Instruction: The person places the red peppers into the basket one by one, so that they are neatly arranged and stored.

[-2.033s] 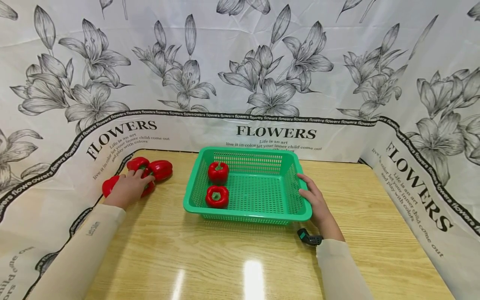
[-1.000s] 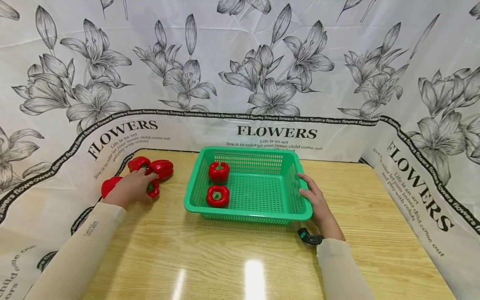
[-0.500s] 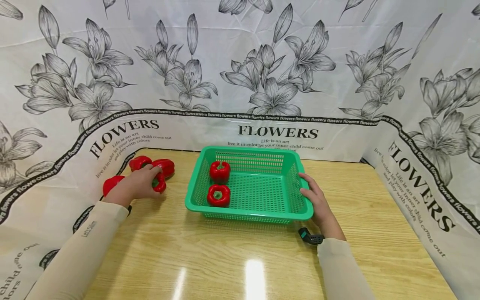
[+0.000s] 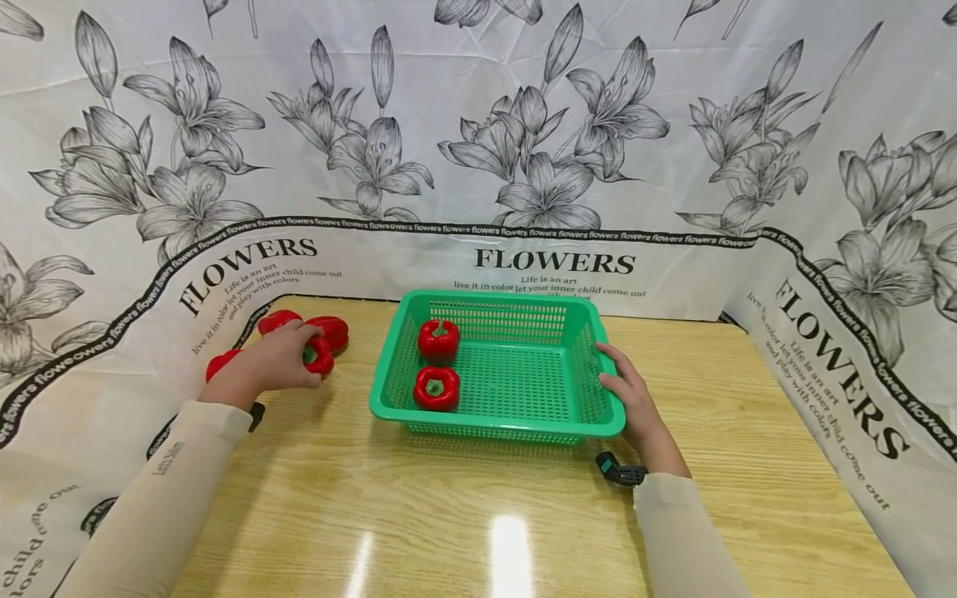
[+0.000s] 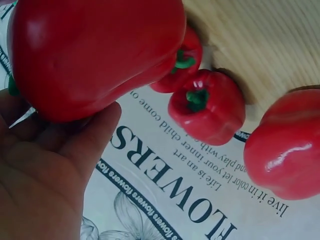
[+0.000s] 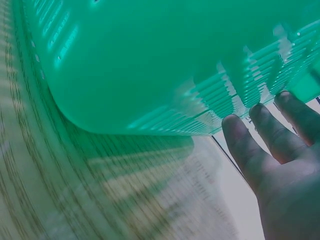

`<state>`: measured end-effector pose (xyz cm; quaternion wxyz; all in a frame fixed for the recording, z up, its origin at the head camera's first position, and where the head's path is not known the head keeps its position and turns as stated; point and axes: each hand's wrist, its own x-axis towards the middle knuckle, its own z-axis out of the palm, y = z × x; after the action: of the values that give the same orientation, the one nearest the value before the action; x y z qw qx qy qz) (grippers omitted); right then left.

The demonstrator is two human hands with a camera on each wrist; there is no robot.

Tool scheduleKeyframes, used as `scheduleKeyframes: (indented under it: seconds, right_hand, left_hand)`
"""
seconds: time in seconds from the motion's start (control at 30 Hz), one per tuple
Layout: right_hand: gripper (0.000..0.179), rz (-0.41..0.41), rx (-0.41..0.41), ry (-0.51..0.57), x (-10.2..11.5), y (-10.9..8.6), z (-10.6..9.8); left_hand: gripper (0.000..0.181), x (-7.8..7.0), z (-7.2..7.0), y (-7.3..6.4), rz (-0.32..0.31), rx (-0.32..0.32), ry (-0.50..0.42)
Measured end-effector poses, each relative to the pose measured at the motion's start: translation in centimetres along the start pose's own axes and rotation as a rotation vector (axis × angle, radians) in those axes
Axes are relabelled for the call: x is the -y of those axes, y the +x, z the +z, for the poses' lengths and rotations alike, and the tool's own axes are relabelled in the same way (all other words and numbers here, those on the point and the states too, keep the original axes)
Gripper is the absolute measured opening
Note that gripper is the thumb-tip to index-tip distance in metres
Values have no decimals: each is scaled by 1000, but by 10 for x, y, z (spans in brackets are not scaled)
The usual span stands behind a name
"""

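My left hand [image 4: 278,362] grips a red bell pepper [image 5: 97,55] with a green stem, at the left of the table. In the left wrist view this pepper hangs raised over the others. Around that hand lie three more red bell peppers: one behind it [image 4: 279,319], one to its right [image 4: 332,330] and one partly hidden by the wrist [image 4: 221,362]. A green plastic basket [image 4: 497,429] stands mid-table with two red bell peppers [image 4: 439,341] along its left side. My right hand [image 4: 637,411] holds the basket's right rim; several fingertips touch its slatted wall [image 6: 235,95].
A white cloth [image 4: 553,274] with printed flowers hangs behind and on both sides of the wooden table [image 4: 434,523]. A black strap with a green mark [image 4: 619,471] shows at my right wrist.
My left hand has closed on a bell pepper among the pile, then drawn it slightly rightward and turned it. My right hand and the basket have stayed in place.
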<state>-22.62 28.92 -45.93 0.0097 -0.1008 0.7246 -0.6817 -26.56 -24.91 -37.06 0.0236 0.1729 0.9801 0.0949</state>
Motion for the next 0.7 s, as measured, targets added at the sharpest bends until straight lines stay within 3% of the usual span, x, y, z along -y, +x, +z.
scheduleKeyframes:
  seconds: [0.27, 0.7]
  right_hand:
    - [51, -3, -1, -2, 1, 0, 0]
    - [51, -17, 6, 15, -1, 0, 0]
  left_hand:
    - [58, -4, -8, -1, 62, -64, -66]
    - [70, -17, -31, -9, 27, -74, -118]
